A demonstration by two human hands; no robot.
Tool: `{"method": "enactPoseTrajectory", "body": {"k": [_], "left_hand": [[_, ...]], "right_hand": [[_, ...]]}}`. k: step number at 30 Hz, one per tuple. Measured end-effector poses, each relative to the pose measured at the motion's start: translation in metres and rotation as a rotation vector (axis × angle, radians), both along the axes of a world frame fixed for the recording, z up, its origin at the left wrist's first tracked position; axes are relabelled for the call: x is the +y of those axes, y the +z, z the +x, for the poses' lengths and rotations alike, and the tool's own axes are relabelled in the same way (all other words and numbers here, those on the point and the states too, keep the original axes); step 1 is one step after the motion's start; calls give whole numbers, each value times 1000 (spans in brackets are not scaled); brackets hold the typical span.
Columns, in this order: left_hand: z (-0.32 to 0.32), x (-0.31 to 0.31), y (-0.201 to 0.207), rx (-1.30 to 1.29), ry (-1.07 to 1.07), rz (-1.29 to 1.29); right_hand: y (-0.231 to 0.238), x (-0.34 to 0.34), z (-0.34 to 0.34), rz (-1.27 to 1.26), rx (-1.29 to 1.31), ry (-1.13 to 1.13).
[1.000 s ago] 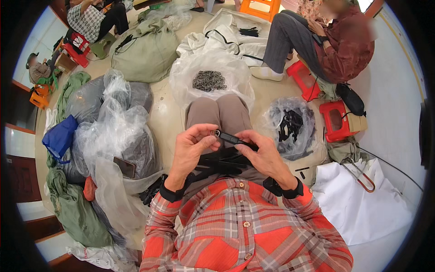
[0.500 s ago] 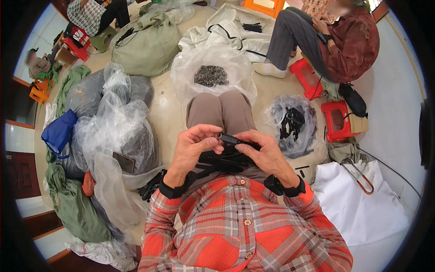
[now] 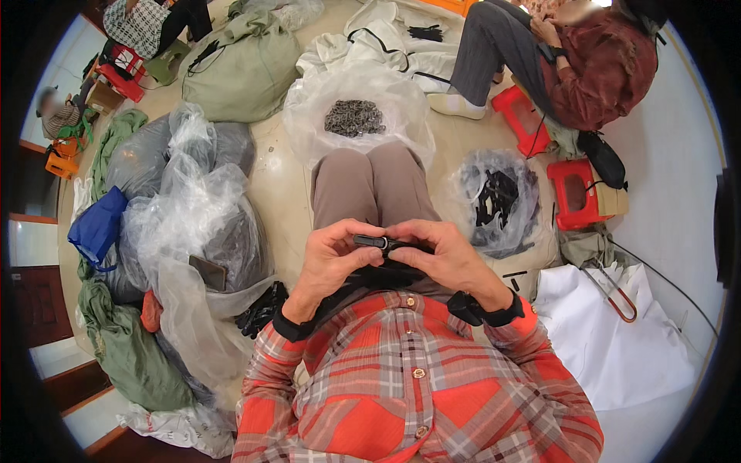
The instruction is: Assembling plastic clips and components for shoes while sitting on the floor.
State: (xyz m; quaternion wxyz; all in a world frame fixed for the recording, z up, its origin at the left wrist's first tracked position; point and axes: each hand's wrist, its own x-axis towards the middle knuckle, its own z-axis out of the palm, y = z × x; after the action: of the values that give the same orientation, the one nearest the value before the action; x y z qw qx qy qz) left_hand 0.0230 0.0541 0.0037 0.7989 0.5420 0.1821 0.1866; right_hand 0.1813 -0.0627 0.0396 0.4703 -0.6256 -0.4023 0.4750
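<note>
Above my lap, both hands meet at a small, long black plastic piece (image 3: pixel 369 241) with a shiny, metal-looking bit at its right end. My left hand (image 3: pixel 330 258) pinches it between thumb and fingers. My right hand (image 3: pixel 440 251) is closed at the same piece's right end, thumb and forefinger pressed near the shiny bit. More black pieces (image 3: pixel 370 279) lie on my lap, partly hidden under my hands. Past my knees, small dark metal parts (image 3: pixel 354 118) are heaped in an opened clear plastic bag (image 3: pixel 301 123). The exact kind of the held piece is too small to tell.
On the right stands a clear bag (image 3: pixel 467 193) of black strips (image 3: pixel 494 197), with red stools (image 3: pixel 570 202) beyond it. Stuffed plastic bags (image 3: pixel 204 201) with a phone (image 3: pixel 208 273) crowd the left. A co-worker (image 3: pixel 594 69) sits far right. White cloth (image 3: pixel 610 332) lies near right.
The black piece has turned level and sits slightly further left between my hands. My right hand has moved a little left, closer to my left. The whole view has shifted slightly.
</note>
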Motion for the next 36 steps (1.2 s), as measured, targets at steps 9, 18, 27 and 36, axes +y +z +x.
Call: {"method": "enactPoseTrajectory", "body": {"k": [9, 18, 27, 36], "left_hand": [[-6, -11, 1, -24, -48, 16], [-17, -29, -1, 99, -35, 48], [-27, -43, -1, 132, 31, -200], [-40, -55, -5, 143, -4, -188]], "right_hand": [[0, -11, 5, -101, 70, 123], [-3, -19, -9, -85, 89, 142], [-2, -28, -9, -201, 138, 275], [-12, -36, -24, -80, 53, 247]]}}
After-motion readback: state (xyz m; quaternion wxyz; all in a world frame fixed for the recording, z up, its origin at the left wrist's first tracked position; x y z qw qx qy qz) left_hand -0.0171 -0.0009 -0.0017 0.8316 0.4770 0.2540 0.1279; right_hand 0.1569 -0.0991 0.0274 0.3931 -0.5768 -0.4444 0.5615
